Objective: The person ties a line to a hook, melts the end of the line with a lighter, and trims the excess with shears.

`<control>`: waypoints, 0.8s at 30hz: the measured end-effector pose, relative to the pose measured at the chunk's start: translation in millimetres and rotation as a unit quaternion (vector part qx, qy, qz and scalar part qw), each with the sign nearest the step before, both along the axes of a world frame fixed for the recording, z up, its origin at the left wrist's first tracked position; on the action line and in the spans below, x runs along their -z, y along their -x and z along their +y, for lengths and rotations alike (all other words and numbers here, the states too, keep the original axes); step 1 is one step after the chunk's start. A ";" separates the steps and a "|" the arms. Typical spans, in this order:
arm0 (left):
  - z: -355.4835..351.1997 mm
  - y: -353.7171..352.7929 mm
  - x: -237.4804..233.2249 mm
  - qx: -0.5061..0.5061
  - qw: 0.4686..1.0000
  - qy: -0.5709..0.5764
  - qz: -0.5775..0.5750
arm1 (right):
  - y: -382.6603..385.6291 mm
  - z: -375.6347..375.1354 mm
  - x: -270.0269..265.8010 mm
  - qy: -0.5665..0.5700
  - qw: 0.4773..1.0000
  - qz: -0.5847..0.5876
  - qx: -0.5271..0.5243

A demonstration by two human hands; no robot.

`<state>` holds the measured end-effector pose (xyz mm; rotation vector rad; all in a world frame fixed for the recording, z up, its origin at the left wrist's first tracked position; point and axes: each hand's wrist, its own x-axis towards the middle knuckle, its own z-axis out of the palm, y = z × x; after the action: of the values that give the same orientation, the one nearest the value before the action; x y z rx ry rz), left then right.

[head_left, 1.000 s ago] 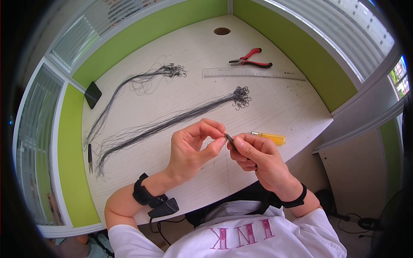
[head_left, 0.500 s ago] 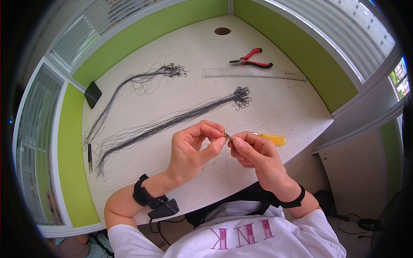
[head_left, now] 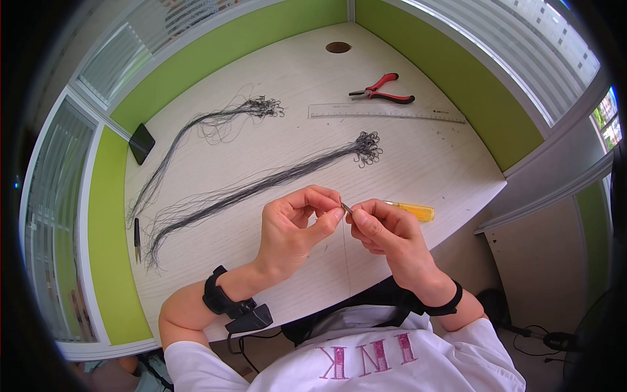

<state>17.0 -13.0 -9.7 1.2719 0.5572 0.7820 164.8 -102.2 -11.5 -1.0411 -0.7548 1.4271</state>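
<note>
My left hand (head_left: pixel 294 225) is closed in a pinch, thumb and index fingertip meeting over a tiny piece that the fingers mostly hide. A thin dark line (head_left: pixel 346 261) hangs from between my fingertips toward the desk's front edge. Facing it, my right hand (head_left: pixel 388 232) is closed around a small dark metal piece (head_left: pixel 346 208), whose narrow end reaches the left fingertips. The rest of that piece is covered by my fingers. Behind my hands lies a bundle of fishing hooks (head_left: pixel 368 149) tied to long dark lines (head_left: pixel 261 179).
A second hook bundle (head_left: pixel 264 106) lies farther back. Red-and-black pliers (head_left: pixel 382 90) and a clear ruler (head_left: pixel 385 113) are at the back right. A yellow-handled tool (head_left: pixel 413 210) sits beside my right hand. A black-handled pointed tool (head_left: pixel 137 240) and a phone (head_left: pixel 141 144) lie left.
Hardly anything differs: both hands keep their grip and place, with only a very slight shift of my left hand.
</note>
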 end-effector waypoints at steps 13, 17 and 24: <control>0.8 0.0 3.5 0.017 1.000 -0.018 -0.003 | -2.4 1.3 -5.3 0.027 0.999 0.022 -0.007; 0.9 -0.1 3.9 0.012 1.000 -0.022 0.003 | -5.5 1.2 -3.9 0.023 0.999 0.024 -0.011; 0.6 -0.3 -0.7 -0.007 1.000 -0.003 0.015 | 0.0 -2.5 -1.4 -0.006 0.999 0.001 0.043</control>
<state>17.3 -12.3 -8.9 1.2879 0.5891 0.7773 164.7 -104.7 -10.0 -1.0507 -0.7087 1.3479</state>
